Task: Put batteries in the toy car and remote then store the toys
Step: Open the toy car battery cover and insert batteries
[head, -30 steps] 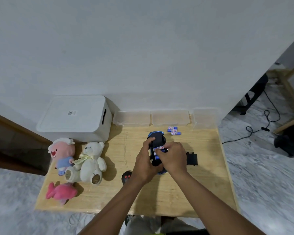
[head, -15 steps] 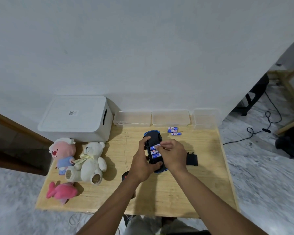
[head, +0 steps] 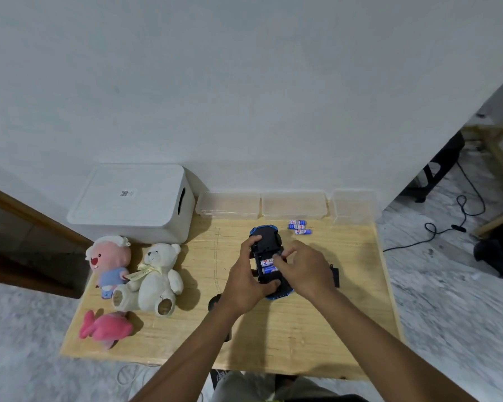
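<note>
Head view, looking down on the wooden table [head: 273,338], and the toy car [head: 266,245] is upside down near the middle of it, black underside up, blue body showing at both ends. Left hand [head: 244,282] is wrapped round the car's left flank, thumb up by the front wheel, fingers curled under the near end, a firm grasp. Right hand [head: 304,268] sits over the car's right side, fingertips pressing down into the open battery bay; whether it pinches a cell or just pushes on one, I can't tell. Two batteries [head: 268,266] lie side by side in that bay, white and blue labels up. Three spare batteries [head: 299,227] lie together on the table beyond the car, just before the clear containers [head: 293,205] lined along the wall. A black battery cover [head: 335,273] rests flat on the table just right of the right hand. The remote [head: 214,301] is mostly hidden under the left wrist, only a dark rounded end peeking out. Over on the left, a white storage box [head: 131,203] with its lid on, and in front of it a pink plush [head: 109,262], a white teddy bear [head: 157,277] sitting against it, and a pink fish plush [head: 105,329] near the table's front edge.
</note>
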Tool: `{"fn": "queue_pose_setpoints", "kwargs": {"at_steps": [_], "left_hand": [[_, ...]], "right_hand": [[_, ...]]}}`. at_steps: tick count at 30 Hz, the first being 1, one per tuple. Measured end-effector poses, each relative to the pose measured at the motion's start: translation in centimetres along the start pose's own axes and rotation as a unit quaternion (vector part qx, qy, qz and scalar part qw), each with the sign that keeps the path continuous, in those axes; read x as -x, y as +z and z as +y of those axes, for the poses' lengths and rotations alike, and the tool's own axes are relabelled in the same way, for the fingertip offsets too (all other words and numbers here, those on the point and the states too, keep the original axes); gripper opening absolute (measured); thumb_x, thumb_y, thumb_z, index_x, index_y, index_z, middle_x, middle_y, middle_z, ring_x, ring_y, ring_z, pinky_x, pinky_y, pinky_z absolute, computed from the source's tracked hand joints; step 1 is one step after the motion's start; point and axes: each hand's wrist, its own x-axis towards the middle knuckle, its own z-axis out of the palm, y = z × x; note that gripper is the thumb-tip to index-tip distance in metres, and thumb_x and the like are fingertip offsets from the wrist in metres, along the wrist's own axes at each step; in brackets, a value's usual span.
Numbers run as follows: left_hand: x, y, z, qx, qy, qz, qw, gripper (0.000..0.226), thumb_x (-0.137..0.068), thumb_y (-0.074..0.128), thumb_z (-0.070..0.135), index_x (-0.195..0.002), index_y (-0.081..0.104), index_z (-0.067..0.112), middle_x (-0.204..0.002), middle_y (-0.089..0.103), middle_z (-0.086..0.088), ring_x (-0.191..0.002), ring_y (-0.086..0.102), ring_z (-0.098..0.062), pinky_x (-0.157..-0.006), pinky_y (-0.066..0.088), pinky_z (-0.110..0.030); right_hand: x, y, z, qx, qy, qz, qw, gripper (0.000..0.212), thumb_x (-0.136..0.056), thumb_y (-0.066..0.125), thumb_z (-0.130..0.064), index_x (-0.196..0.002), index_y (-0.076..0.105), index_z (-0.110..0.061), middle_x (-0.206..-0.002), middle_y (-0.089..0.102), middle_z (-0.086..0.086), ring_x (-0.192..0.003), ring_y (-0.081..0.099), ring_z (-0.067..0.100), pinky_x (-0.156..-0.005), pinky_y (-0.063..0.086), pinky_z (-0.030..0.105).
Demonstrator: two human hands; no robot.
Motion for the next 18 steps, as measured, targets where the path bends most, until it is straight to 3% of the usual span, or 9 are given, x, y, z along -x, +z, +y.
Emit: {"fn": "queue_pose_setpoints", "kwargs": {"at_steps": [2,6,13,18], "left_hand": [[0.1,0.3,0.1,0.002,0.009,0.001,1.000,0.099,-0.073,0.088,0.007,-0.147,0.029,0.039,-0.129,0.061,0.012,-0.101,0.068,-0.001,-0.080,0.054,-0.013],[0.2,0.7,0.1,0.003,0.018,0.012,1.000,0.099,-0.072,0.087,0.006,-0.149,0.030,0.034,-0.129,0.059,0.017,-0.110,0.064,0.002,-0.083,0.049,-0.007],[0.3,0.6,-0.3,-0.007,0.023,0.028,0.999,0.100,-0.071,0.085,0.006,-0.148,0.030,0.038,-0.132,0.056,0.022,-0.115,0.064,-0.005,-0.094,0.055,-0.022],[0.4,0.7,-0.6,-0.021,0.032,0.028,0.999,0.103,-0.069,0.088,0.009,-0.149,0.031,0.039,-0.132,0.057,0.027,-0.116,0.064,-0.006,-0.097,0.056,-0.031]], "right_hand": [[0.4,0.7,0.0,0.063,-0.020,0.035,0.997,0.029,-0.081,0.069,-0.059,-0.090,0.062,-0.031,-0.084,0.055,-0.014,-0.078,0.054,0.011,-0.061,0.038,0.029],[0.7,1.2,-0.4,0.074,-0.024,0.061,0.995,0.037,-0.077,0.069,-0.065,-0.093,0.061,-0.032,-0.089,0.059,-0.014,-0.083,0.061,0.013,-0.063,0.038,0.029],[0.7,1.4,-1.3,0.068,0.002,0.057,0.996,0.040,-0.073,0.071,-0.063,-0.097,0.065,-0.031,-0.088,0.064,-0.013,-0.086,0.063,0.014,-0.062,0.039,0.028],[0.7,1.5,-1.8,0.060,0.022,0.058,0.996,0.037,-0.068,0.071,-0.054,-0.093,0.063,-0.029,-0.086,0.065,-0.013,-0.077,0.057,0.014,-0.062,0.040,0.027]]}}
